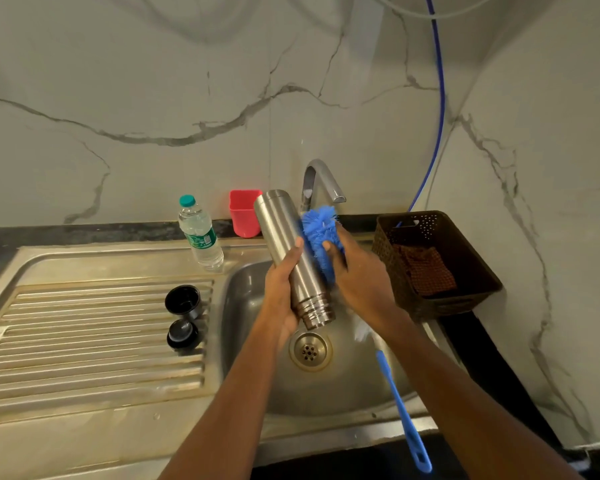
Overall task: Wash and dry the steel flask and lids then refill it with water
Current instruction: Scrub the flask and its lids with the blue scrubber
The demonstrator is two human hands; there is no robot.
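Our left hand [283, 292] grips the cylindrical steel flask [284, 237] mouth-down; our right hand [361, 282] clasps a blue bristled bottle brush [321, 226] against it — scrubbing; rinsing likely next.

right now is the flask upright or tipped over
Tipped, mouth down. The left hand holds the steel flask slanted over the sink, threaded neck toward the drain, base up.

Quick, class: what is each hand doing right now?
Left hand: grips the steel flask.
Right hand: grips the blue brush at its bristles, against the flask.
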